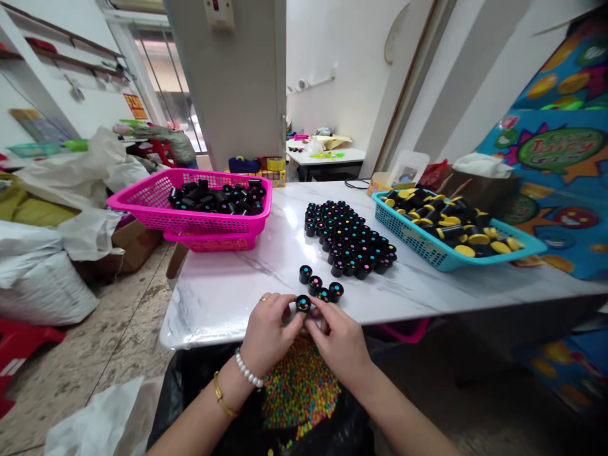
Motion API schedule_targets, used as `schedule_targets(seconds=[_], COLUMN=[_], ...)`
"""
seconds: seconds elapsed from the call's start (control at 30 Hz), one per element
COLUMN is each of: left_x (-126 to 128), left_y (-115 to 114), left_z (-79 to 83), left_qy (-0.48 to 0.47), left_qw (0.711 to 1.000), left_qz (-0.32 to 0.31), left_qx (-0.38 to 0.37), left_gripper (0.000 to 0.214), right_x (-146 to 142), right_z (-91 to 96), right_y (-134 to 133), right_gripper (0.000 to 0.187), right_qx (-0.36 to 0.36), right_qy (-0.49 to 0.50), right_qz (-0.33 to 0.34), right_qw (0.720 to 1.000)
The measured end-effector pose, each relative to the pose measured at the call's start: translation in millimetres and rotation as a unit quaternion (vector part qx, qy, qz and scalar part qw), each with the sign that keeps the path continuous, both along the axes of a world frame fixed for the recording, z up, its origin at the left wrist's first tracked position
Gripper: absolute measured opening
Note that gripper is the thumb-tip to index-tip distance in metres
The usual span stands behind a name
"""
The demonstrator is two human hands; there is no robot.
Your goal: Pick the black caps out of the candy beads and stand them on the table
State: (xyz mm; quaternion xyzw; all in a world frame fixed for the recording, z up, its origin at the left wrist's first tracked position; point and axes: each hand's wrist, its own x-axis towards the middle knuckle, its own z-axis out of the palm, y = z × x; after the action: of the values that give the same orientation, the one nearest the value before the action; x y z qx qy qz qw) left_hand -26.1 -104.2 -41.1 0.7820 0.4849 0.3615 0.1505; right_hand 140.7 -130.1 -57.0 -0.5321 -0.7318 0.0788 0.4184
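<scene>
"Holding what?" my friend asks.
"One little black pot (303,304). Both hands pinch it. My left hand (270,332) has it from the left and my right hand (339,342) has it from the right. It sits right between my fingertips, as near to one hand as to the other."
"Which way is it up?"
"It stands straight, open top up, with coloured dots inside. It is just over the near edge of the table (228,291), right in front of me."
"What is under your hands?"
"One black bag (190,386) on my lap, with coloured beads (299,386) in it. Too many to count."
"And past the pot?"
"Four pots in a row (315,284), just behind it and a bit to the right. Then a big bunch of pots (349,237) in the middle, far too many to count. Far left are two pink baskets (190,221), one inside the other, with black tubes on top. Far right is one blue basket (413,237) with black tubes and yellow caps"
</scene>
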Motion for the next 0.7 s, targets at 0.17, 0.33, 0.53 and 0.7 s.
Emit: schedule_targets(seconds=[0.17, 0.33, 0.53, 0.7], left_x=[5.2, 7.2, 3.6, -0.8], left_y=[13.4, 31.7, 64.8, 92.9], left_z=[3.3, 6.3, 13.2, 14.0], left_qy=[0.058, 0.179, 0.236, 0.259], left_qw=[0.998, 0.984, 0.969, 0.956], left_qz=[0.023, -0.005, -0.062, -0.130], left_qx=[-0.001, 0.027, 0.026, 0.038], left_gripper=[0.011, 0.038, 0.054, 0.051], right_x=[41.8, 83.5, 90.0, 72.8], right_z=[-3.0, 20.3, 38.9, 31.3], right_y=[-20.3, -2.8, 40.9, 50.0], right_gripper=[0.024, 0.026, 0.035, 0.041], right_qx=[0.050, 0.031, 0.020, 0.051], right_qy=[-0.043, -0.201, -0.289, -0.292], right_qz=[0.062, 0.179, 0.267, 0.273], right_qw=[0.996, 0.963, 0.919, 0.915])
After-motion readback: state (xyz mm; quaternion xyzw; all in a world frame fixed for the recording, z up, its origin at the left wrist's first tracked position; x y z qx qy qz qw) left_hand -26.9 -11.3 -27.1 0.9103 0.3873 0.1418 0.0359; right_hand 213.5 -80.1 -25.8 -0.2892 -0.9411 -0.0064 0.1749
